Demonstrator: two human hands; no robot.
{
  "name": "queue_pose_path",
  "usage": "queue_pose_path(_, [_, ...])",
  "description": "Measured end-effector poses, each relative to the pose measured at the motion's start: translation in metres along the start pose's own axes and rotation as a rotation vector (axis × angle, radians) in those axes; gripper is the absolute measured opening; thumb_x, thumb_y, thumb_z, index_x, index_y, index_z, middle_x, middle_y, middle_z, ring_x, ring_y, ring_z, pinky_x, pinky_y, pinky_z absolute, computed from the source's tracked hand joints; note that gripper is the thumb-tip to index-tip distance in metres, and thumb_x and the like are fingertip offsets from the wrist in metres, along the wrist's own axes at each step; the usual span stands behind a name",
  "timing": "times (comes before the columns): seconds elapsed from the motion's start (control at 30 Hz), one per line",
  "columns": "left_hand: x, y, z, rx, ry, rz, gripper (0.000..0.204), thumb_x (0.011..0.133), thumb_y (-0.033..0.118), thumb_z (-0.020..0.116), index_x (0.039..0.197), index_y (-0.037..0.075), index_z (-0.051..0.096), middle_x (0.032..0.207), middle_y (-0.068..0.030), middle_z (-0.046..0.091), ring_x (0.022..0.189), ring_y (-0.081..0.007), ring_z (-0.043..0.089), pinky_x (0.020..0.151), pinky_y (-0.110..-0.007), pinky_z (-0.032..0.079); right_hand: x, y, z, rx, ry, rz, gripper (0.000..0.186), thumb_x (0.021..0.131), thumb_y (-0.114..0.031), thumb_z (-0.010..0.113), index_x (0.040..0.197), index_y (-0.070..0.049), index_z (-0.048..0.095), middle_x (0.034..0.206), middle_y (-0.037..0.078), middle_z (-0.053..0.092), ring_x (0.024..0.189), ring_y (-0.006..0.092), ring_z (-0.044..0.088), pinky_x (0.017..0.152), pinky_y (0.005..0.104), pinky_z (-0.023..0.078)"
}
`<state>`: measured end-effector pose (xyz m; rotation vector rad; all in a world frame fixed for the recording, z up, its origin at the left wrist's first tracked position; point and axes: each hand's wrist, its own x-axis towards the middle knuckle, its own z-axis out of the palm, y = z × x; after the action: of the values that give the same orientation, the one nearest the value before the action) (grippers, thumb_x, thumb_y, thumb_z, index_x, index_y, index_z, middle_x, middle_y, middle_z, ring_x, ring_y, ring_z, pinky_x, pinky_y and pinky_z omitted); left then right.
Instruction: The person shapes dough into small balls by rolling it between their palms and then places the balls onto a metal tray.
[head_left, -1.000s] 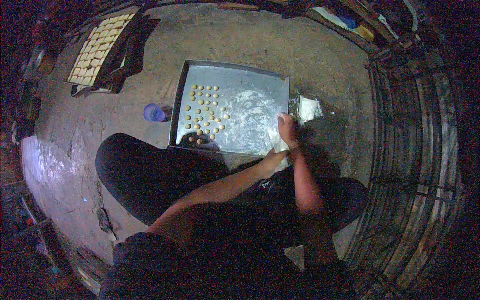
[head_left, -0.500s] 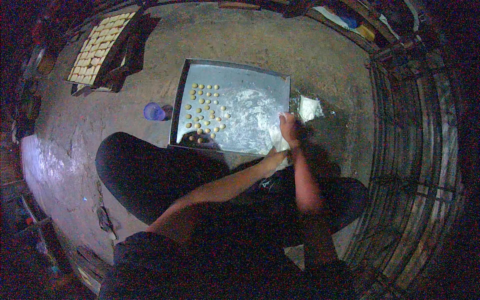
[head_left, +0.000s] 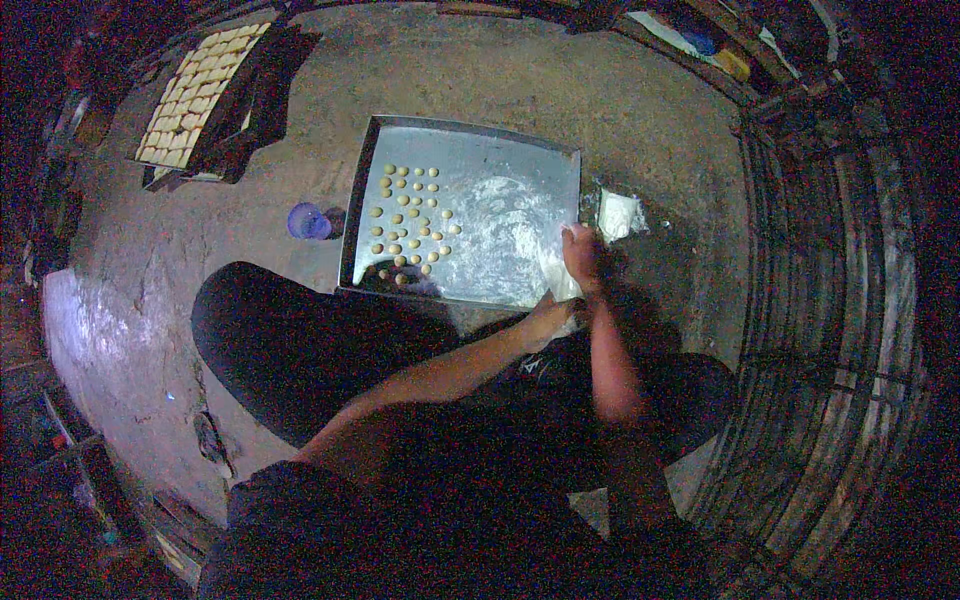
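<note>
Both hands, the left hand (head_left: 553, 312) and the right hand (head_left: 581, 252), are closed on a pale dough strip (head_left: 556, 275) at the near right corner of the floured tray (head_left: 480, 135). If pulled too hard, it may tear or fall on the dirty floor (head_left: 520, 70).

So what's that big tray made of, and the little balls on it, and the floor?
The square tray looks like dull grey sheet metal with a raised rim and a dusting of white powder. The small balls look like pale yellowish dough, matte. The floor looks like rough, stained concrete or packed earth.

White bag (head_left: 618, 213) on floor just right of metal tray (head_left: 560, 160); no labels, signs, screens
</note>
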<state>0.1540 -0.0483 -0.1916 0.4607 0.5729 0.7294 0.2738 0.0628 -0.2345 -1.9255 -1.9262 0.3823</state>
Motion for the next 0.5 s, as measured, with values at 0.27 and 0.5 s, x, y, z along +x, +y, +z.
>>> queue_pose_path(0.27, [0.004,-0.008,-0.007,-0.047,-0.019,0.013,0.039,0.098,0.015,0.053,0.136,0.006,0.051,0.12,-0.0058,0.065,0.104,-0.0206,0.064,0.091,-0.036,0.053,0.0,0.016,0.013,0.008,0.086,-0.071,0.031,0.092,-0.029,0.061,0.095,0.0,0.071,0.089,0.025,0.068,0.085,0.0449,0.066,0.078,0.0505,0.053])
queue_pose_path(0.5, [0.021,-0.026,-0.02,-0.013,0.001,0.008,0.04,0.094,0.009,0.057,0.133,0.007,0.053,0.114,-0.005,0.067,0.099,-0.019,0.065,0.083,-0.033,0.053,0.002,0.006,0.008,-0.068,-0.001,-0.022,0.029,0.093,-0.028,0.059,0.091,-0.001,0.07,0.087,0.025,0.068,0.083,0.0435,0.065,0.076,0.0506,0.052])
